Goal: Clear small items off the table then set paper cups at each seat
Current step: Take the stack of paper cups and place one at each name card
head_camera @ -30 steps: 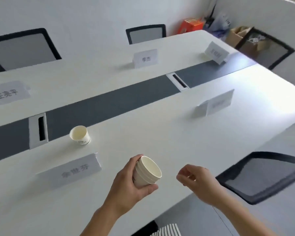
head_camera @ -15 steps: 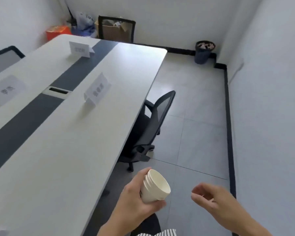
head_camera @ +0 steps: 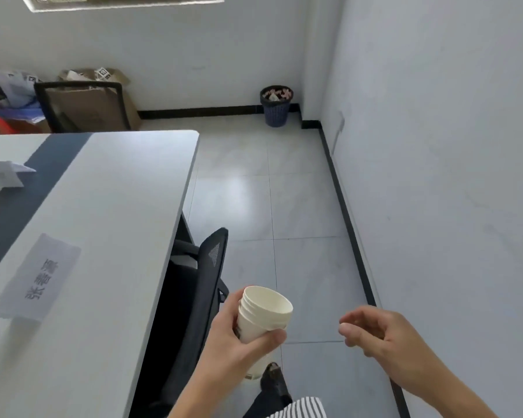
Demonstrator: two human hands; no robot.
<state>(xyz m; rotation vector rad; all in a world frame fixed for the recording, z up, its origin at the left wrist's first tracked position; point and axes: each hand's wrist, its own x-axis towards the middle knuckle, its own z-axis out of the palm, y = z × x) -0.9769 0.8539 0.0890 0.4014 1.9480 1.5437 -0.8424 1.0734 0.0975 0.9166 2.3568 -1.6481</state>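
My left hand point(head_camera: 236, 342) grips a stack of white paper cups point(head_camera: 263, 312) over the floor, just right of the table's near edge. My right hand point(head_camera: 378, 336) hovers to the right of the stack with its fingers loosely curled and nothing in it. The white table point(head_camera: 112, 224) with a dark grey centre strip fills the left side. A paper name card point(head_camera: 38, 276) lies on it near me, and another name card point(head_camera: 3, 173) stands farther back on the left.
A black mesh office chair point(head_camera: 200, 285) is tucked against the table's right edge. A second chair point(head_camera: 82, 105) and cardboard boxes point(head_camera: 97, 86) stand at the far end. A dark waste basket point(head_camera: 276, 105) sits by the back wall. The white wall runs along the right.
My view has swung right from the tabletop and walked along the table toward its far end. Both hands keep their poses, the left still holding the cup stack.
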